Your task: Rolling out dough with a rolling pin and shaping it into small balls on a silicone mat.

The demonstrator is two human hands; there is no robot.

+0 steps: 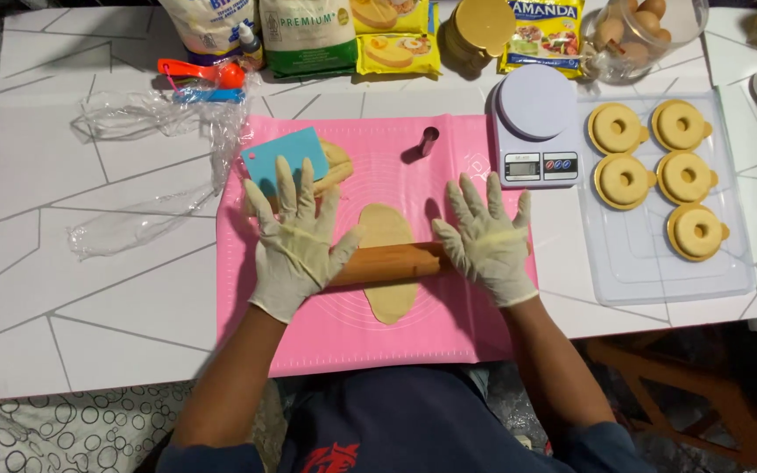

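A wooden rolling pin (387,264) lies crosswise over a long oval of pale dough (386,226) on a pink silicone mat (413,342). My left hand (295,236), in a cream glove, presses flat on the pin's left end with fingers spread. On the pin's right end rests my right hand (488,238), gloved the same way, palm down and fingers apart. Beyond my left hand lie a blue plastic scraper (284,158) and a lump of dough (336,164).
A small metal ring cutter (429,140) stands on the mat's far side. Right of it are a digital kitchen scale (536,127) and a clear tray (659,271) with several yellow ring moulds (618,130). Crumpled plastic wrap (159,166) lies left. Bags, packets and an egg jar (641,31) line the far edge.
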